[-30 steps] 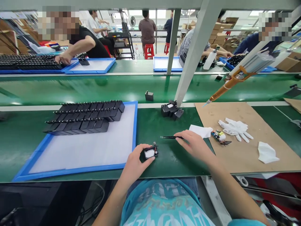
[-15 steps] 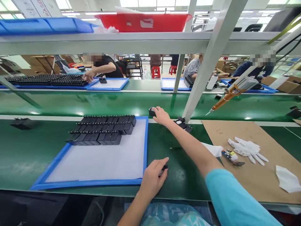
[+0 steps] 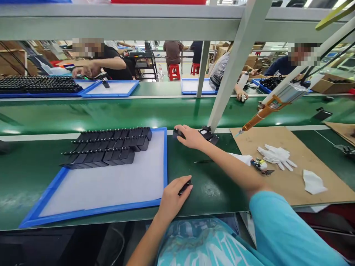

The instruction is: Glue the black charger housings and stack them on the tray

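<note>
My left hand [image 3: 173,195] is closed around a small black plastic part [image 3: 185,187], mostly hidden by the fingers, just right of the tray's near corner. Farther out, my right arm is stretched forward. The fingers of my right hand [image 3: 192,137] grip a black box-shaped plastic case [image 3: 179,133] beside the tray's far right corner. On the blue-rimmed tray [image 3: 165,159] with its white lining, rows of similar black cases [image 3: 111,146] fill the far part. A few black parts [image 3: 209,135] lie just beyond my right wrist, near the foot of the post.
A slanted white post [image 3: 229,70] rises beyond my right hand. An orange-bodied tool [image 3: 259,117] hangs at right, above cardboard [image 3: 294,155] with white gloves [image 3: 277,155] and a small circuit board [image 3: 260,166]. A green belt [image 3: 124,114] runs behind; co-workers sit across it.
The view has tilted down. My right hand has drawn the case back from the belt's edge, toward me and slightly right of the tray. My left hand keeps its grip.
</note>
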Action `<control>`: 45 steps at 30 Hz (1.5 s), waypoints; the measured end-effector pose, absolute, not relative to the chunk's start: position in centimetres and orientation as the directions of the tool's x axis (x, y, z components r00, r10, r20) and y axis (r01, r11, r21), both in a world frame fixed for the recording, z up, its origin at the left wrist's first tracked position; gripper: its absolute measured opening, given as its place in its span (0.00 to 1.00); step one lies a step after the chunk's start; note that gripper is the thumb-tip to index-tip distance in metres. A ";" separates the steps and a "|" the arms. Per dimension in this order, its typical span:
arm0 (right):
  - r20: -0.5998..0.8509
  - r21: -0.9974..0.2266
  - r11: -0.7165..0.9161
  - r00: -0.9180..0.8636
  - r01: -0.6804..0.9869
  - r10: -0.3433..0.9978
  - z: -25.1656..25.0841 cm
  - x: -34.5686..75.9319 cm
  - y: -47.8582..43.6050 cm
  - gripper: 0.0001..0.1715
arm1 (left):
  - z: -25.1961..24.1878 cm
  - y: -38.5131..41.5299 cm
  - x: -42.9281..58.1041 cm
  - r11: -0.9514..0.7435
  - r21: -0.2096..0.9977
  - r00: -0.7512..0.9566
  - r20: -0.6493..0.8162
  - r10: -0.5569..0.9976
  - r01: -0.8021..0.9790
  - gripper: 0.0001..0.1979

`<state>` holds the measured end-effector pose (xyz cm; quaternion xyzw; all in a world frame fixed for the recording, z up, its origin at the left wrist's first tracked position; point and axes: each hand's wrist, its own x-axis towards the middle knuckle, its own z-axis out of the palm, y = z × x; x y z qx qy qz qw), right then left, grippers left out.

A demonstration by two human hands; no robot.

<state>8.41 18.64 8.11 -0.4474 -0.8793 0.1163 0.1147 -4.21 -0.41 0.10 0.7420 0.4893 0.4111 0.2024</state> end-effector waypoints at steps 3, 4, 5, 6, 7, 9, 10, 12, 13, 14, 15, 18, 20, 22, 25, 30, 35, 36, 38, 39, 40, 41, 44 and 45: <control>0.086 -0.355 0.617 -0.632 0.703 0.770 7.1 13.8 13.4 0.24 | 0.1 -0.5 -4.2 -0.455 0.672 0.203 0.422 0.884 0.584 0.11; 0.081 -0.379 0.609 -0.630 0.697 0.772 6.6 15.4 11.8 0.24 | 0.1 -0.5 -4.1 -0.471 0.645 0.222 0.431 0.874 0.602 0.11; 0.068 -0.399 0.594 -0.623 0.699 0.779 6.0 16.8 10.3 0.23 | 0.1 -0.6 -4.0 -0.490 0.604 0.248 0.441 0.862 0.628 0.11; 0.058 -0.416 0.579 -0.615 0.701 0.786 5.3 18.0 9.0 0.24 | 0.1 -0.6 -3.9 -0.508 0.551 0.276 0.452 0.849 0.662 0.12; 0.060 -0.432 0.564 -0.601 0.704 0.797 4.7 18.9 7.9 0.24 | 0.0 -0.7 -3.7 -0.519 0.488 0.301 0.457 0.837 0.702 0.12; 0.085 -0.452 0.528 -0.555 0.718 0.828 3.6 20.1 6.1 0.24 | -0.3 -0.7 -3.3 -0.516 0.358 0.334 0.460 0.823 0.778 0.11; 0.107 -0.456 0.514 -0.529 0.727 0.842 3.1 20.4 5.5 0.24 | -0.5 -0.8 -3.1 -0.506 0.302 0.342 0.458 0.820 0.808 0.11; 0.153 -0.455 0.490 -0.477 0.743 0.866 2.2 20.4 4.5 0.24 | -0.7 -0.9 -2.7 -0.489 0.226 0.352 0.455 0.818 0.843 0.12; 0.177 -0.459 0.480 -0.452 0.748 0.874 1.9 20.3 4.2 0.23 | -0.8 -1.1 -2.5 -0.484 0.201 0.356 0.455 0.816 0.852 0.13; 0.198 -0.467 0.472 -0.432 0.748 0.880 1.5 20.2 3.9 0.23 | -0.9 -1.2 -2.3 -0.477 0.179 0.358 0.454 0.816 0.860 0.13; 0.216 -0.479 0.467 -0.416 0.743 0.883 1.2 20.0 3.7 0.23 | -1.0 -1.4 -2.1 -0.467 0.159 0.358 0.447 0.820 0.870 0.14; 0.242 -0.521 0.456 -0.388 0.722 0.889 0.7 19.7 3.5 0.23 | -1.1 -2.0 -1.5 -0.411 0.098 0.346 0.389 0.854 0.906 0.18; 0.241 -0.544 0.448 -0.380 0.709 0.893 0.6 19.7 3.5 0.23 | -0.9 -2.1 -1.4 -0.368 0.099 0.320 0.323 0.891 0.924 0.19; 0.234 -0.568 0.440 -0.377 0.695 0.896 0.8 19.8 3.5 0.23 | -0.5 -1.9 -1.6 -0.334 0.218 0.277 0.255 0.926 0.917 0.19; 0.216 -0.599 0.421 -0.369 0.681 0.904 0.9 20.1 3.4 0.23 | 0.6 -1.0 -2.7 -0.180 0.681 0.137 0.117 0.984 0.709 0.18; 0.187 -0.612 0.393 -0.358 0.686 0.915 0.8 20.5 3.4 0.24 | 2.7 0.1 -4.5 0.272 0.918 0.030 -0.275 0.961 -0.287 0.22; 0.247 -0.576 0.437 -0.362 0.691 0.899 0.1 20.5 3.6 0.24 | 3.1 0.4 -6.1 0.251 0.839 0.040 -0.265 0.963 -0.483 0.22; 0.278 -0.560 0.450 -0.354 0.695 0.893 -0.1 20.5 3.7 0.24 | 3.1 0.7 -6.9 0.226 0.877 0.011 -0.244 0.970 -0.423 0.22; 0.334 -0.523 0.472 -0.339 0.709 0.879 -0.5 20.6 3.8 0.22 | 3.0 1.8 -8.8 0.133 0.982 -0.096 -0.146 0.985 -0.134 0.22; 0.353 -0.505 0.483 -0.339 0.715 0.872 -0.7 20.6 3.8 0.22 | 3.0 2.6 -10.0 0.073 0.992 -0.164 -0.056 0.985 0.099 0.22; 0.369 -0.488 0.495 -0.344 0.719 0.864 -0.9 20.7 3.9 0.22 | 3.0 3.5 -11.2 0.029 0.931 -0.219 0.055 0.974 0.363 0.22; 0.383 -0.474 0.508 -0.351 0.719 0.854 -1.1 20.8 4.0 0.23 | 3.0 4.5 -12.4 0.018 0.782 -0.241 0.171 0.955 0.623 0.23; 0.420 -0.459 0.531 -0.353 0.712 0.836 -1.7 21.1 4.3 0.23 | 2.9 7.3 -15.6 0.138 0.177 -0.193 0.350 0.917 0.974 0.24; 0.418 -0.468 0.529 -0.350 0.708 0.839 -1.9 21.3 4.4 0.23 | 2.8 8.0 -16.3 0.173 0.062 -0.183 0.363 0.914 0.983 0.24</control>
